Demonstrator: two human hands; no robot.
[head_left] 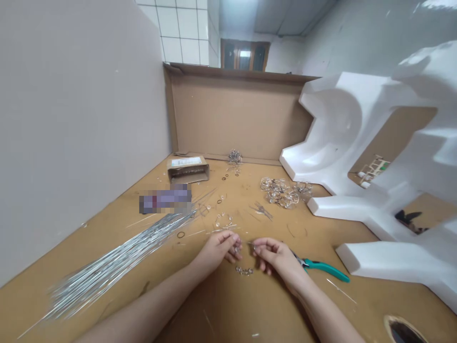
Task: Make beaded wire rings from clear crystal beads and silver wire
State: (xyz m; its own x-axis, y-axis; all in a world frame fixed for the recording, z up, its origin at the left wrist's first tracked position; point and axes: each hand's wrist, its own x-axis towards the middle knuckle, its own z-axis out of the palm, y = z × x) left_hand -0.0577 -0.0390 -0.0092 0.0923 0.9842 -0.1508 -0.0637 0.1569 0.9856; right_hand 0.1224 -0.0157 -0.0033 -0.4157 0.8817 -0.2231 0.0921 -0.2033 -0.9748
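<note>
Near the middle of the board, my left hand (224, 245) is closed in a pinch, with small clear, shiny beads showing at its fingertips. Just to its right, my right hand (272, 254) pinches a thin short bit of wire that points toward the left hand. A small gap separates the two hands. Below and between them lies a short curved row of shiny beads (244, 271). Teal-handled pliers (326, 269) rest beside my right wrist, their jaws partly hidden behind it. Beyond my left hand is a loose ring of clear beads (224, 220).
A long bundle of silvery wires (124, 255) lies at left, near a small open cardboard box (188, 170) and a blurred purple item (165, 199). Coiled wire pieces (280, 191) and cut wires (262, 210) lie ahead. White foam packing (332, 128) borders the right; cardboard (239, 114) stands behind.
</note>
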